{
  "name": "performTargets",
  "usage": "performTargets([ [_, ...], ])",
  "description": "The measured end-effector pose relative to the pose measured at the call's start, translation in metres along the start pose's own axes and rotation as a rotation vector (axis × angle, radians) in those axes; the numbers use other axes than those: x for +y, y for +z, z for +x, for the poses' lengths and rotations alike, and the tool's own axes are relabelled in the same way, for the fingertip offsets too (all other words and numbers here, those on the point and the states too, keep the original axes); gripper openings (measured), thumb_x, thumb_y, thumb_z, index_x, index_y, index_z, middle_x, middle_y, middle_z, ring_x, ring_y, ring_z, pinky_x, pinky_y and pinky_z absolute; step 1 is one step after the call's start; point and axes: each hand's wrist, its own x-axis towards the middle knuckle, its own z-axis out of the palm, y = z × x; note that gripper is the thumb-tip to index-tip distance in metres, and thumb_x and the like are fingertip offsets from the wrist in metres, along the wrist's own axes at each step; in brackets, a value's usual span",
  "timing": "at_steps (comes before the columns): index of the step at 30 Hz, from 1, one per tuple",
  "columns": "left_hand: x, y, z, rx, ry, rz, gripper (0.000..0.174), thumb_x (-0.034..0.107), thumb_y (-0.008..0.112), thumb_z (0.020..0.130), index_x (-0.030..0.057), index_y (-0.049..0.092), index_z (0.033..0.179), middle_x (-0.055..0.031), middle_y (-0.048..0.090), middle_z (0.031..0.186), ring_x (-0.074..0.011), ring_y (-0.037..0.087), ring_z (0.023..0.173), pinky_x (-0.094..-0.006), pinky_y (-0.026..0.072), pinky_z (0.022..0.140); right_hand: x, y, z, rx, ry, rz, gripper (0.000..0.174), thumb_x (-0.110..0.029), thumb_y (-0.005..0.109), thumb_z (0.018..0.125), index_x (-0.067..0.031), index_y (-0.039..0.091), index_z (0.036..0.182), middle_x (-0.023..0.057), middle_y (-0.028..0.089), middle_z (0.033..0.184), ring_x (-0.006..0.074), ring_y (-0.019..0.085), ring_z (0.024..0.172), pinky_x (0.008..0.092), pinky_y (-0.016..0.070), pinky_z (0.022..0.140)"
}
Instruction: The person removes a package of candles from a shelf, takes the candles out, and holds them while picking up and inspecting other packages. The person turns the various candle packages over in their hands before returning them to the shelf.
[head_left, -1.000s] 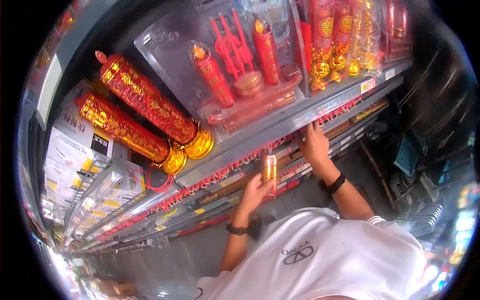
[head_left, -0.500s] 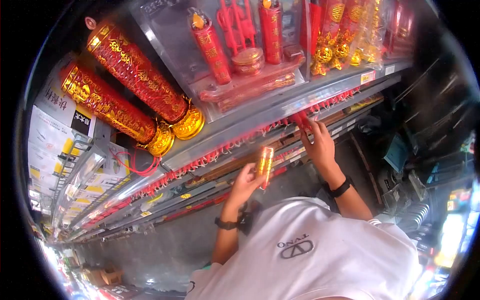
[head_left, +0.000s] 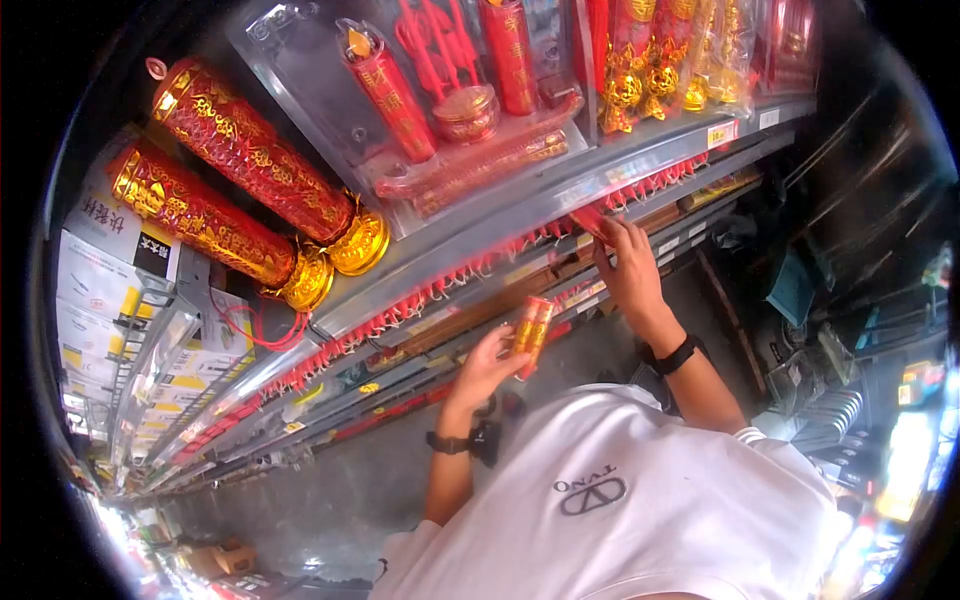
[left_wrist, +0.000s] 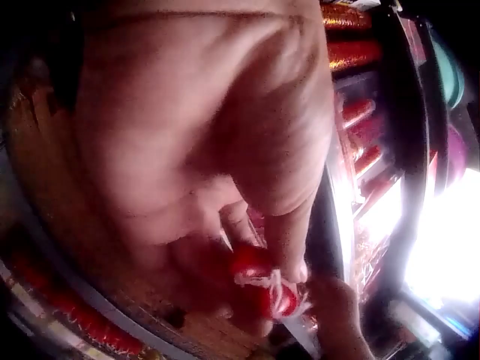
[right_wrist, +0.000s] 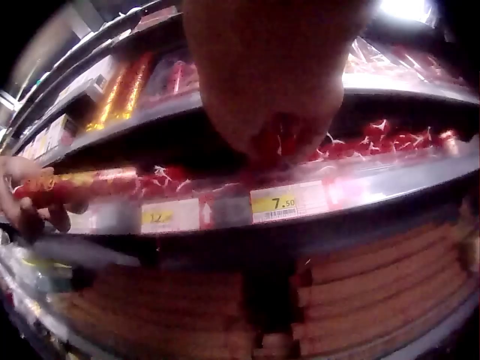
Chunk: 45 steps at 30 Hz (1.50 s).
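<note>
My left hand (head_left: 487,367) grips a small bundle of red-and-gold candles (head_left: 530,331) in front of the shelves. The left wrist view shows the left hand (left_wrist: 247,217) curled round the bundle's red ends (left_wrist: 264,283), which have white wicks. My right hand (head_left: 627,268) reaches up to the row of small red candles (head_left: 480,265) hanging along a shelf edge. It pinches one red candle (head_left: 590,220) there. In the right wrist view the right hand (right_wrist: 277,75) holds that red candle (right_wrist: 274,142) above the price tags, with the left hand's bundle (right_wrist: 82,184) at the far left.
Large red-and-gold candles (head_left: 240,150) lie on the upper shelf (head_left: 470,225), beside boxed candle sets (head_left: 450,110). Yellow price tags (right_wrist: 281,204) line the shelf edge. Lower shelves hold long brown sticks (right_wrist: 352,277). White boxes (head_left: 110,260) stand at the left.
The right hand reached the shelf-edge row and took hold of a red candle. The left hand's bundle tilted and dropped slightly. The view shifted a little.
</note>
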Motion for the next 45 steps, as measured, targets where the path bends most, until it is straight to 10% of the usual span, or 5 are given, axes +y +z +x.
performTargets([
  [3, 0.006, 0.009, -0.006, -0.021, -0.028, -0.037, 0.054, 0.008, 0.066, 0.097, 0.0038, 0.043, 0.146, -0.0104, 0.063, 0.122, -0.0171, 0.064, 0.105, -0.0321, 0.0529, 0.091, 0.004, -0.003, -0.005, 0.012, 0.201, 0.198, 0.036, -0.011, 0.067, 0.093, 0.0, 0.058, 0.126, 0.0182, 0.065, 0.109, 0.0381, 0.063, 0.101, 0.0434, 0.0529, 0.086],
  [8, 0.008, 0.02, -0.005, -0.053, -0.013, 0.02, 0.056, 0.01, 0.064, 0.099, 0.0065, 0.041, 0.15, -0.0092, 0.061, 0.125, -0.0154, 0.061, 0.109, -0.0302, 0.0488, 0.095, 0.021, -0.004, -0.015, -0.088, 0.634, 0.841, 0.041, -0.023, 0.063, 0.101, 0.0079, 0.061, 0.128, 0.0138, 0.072, 0.11, 0.0148, 0.066, 0.095, 0.0322, 0.0526, 0.08],
  [15, 0.015, 0.035, 0.008, -0.054, 0.064, 0.073, 0.057, 0.01, 0.063, 0.099, 0.0042, 0.041, 0.151, -0.0091, 0.058, 0.134, -0.0155, 0.057, 0.117, -0.0314, 0.0451, 0.102, 0.051, -0.032, -0.025, -0.586, 0.956, 1.223, 0.036, -0.02, 0.068, 0.095, 0.0003, 0.064, 0.124, 0.0027, 0.069, 0.106, 0.0093, 0.062, 0.089, 0.0242, 0.0489, 0.079],
  [26, 0.018, 0.079, 0.031, 0.091, 0.142, -0.01, 0.055, 0.007, 0.062, 0.1, 0.0009, 0.039, 0.15, -0.0133, 0.056, 0.142, -0.0189, 0.054, 0.129, -0.0344, 0.0427, 0.109, 0.008, -0.043, -0.066, -0.852, 0.829, 1.517, 0.048, -0.002, 0.069, 0.091, -0.0001, 0.054, 0.137, 0.0088, 0.069, 0.123, 0.0164, 0.065, 0.112, 0.0328, 0.0512, 0.1],
  [45, 0.0, 0.08, 0.045, 0.202, 0.003, 0.155, 0.052, 0.023, 0.062, 0.102, 0.0002, 0.044, 0.145, -0.0091, 0.062, 0.132, -0.0162, 0.06, 0.119, -0.0327, 0.0485, 0.1, 0.017, -0.048, -0.067, -0.773, 0.663, 1.353, 0.038, -0.007, 0.068, 0.095, 0.0002, 0.06, 0.132, 0.0059, 0.069, 0.12, 0.014, 0.063, 0.108, 0.0317, 0.0496, 0.097],
])
